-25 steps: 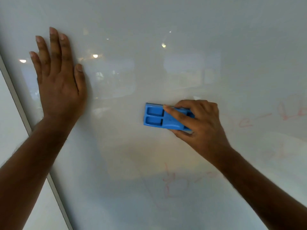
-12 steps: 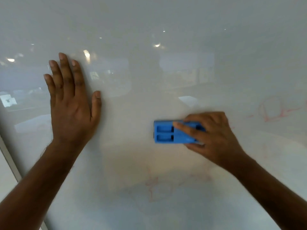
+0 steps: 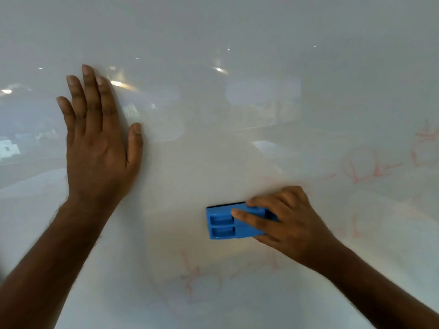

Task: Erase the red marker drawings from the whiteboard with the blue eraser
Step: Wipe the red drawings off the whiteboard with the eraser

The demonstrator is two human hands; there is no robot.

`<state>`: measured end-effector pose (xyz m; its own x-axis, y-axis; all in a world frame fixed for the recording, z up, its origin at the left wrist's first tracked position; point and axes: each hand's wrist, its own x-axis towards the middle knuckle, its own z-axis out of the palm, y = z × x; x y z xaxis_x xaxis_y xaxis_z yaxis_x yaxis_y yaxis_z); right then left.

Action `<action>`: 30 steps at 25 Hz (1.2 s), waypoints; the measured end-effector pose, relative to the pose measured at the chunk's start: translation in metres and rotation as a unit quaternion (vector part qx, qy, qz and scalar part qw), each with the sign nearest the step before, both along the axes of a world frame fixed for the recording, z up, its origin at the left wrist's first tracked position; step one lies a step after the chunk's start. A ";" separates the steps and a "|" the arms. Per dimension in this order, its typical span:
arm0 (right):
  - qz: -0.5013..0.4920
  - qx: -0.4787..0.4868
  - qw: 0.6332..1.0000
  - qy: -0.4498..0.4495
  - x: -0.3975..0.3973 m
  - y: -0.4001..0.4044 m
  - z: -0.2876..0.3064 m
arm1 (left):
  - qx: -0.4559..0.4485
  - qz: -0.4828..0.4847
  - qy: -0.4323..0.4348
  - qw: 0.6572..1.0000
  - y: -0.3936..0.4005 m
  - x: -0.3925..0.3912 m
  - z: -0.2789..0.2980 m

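Observation:
The whiteboard (image 3: pixel 237 32) fills the whole view. My right hand (image 3: pixel 289 222) grips the blue eraser (image 3: pixel 223 224) by its right end and holds it flat against the board at centre right. Faint red marker drawings (image 3: pixel 365 169) show on the right side, above and to the right of the eraser. More faint red marker lines (image 3: pixel 202 281) lie just below the eraser. My left hand (image 3: pixel 97 143) presses flat on the board at the left, fingers straight and spread.
The glossy board surface reflects ceiling lights (image 3: pixel 218 69) and room shapes across its upper half. Both forearms reach in from the bottom corners.
The view has shifted, so the board's left edge has left the frame. The eraser and my right hand now sit lower, nearer the lower red lines. My left hand stays flat.

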<state>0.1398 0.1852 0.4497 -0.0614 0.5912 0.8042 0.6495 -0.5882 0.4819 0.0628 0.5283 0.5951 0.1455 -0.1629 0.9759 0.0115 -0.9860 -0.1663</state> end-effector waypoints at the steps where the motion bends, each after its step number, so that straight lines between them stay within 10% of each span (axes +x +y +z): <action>1: 0.000 -0.006 1.000 0.000 0.004 -0.015 -0.001 | -0.001 0.003 0.000 1.000 -0.004 0.000 -0.003; 11: 0.042 0.152 0.987 0.011 0.017 -0.017 0.077 | 0.008 0.009 0.007 1.000 -0.055 0.013 0.004; 21: 0.001 0.017 1.000 -0.006 0.022 -0.065 0.001 | 0.023 0.003 0.022 0.999 -0.084 0.024 0.004; 30: -0.001 0.166 0.986 0.015 0.038 -0.099 0.077 | 0.041 0.016 0.015 0.999 -0.110 0.034 0.011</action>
<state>0.1774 0.0858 0.5269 -0.0336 0.2959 0.9546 0.6601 -0.7106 0.2435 0.0965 0.4178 0.6061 0.1816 -0.2372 0.9543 0.0374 -0.9681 -0.2478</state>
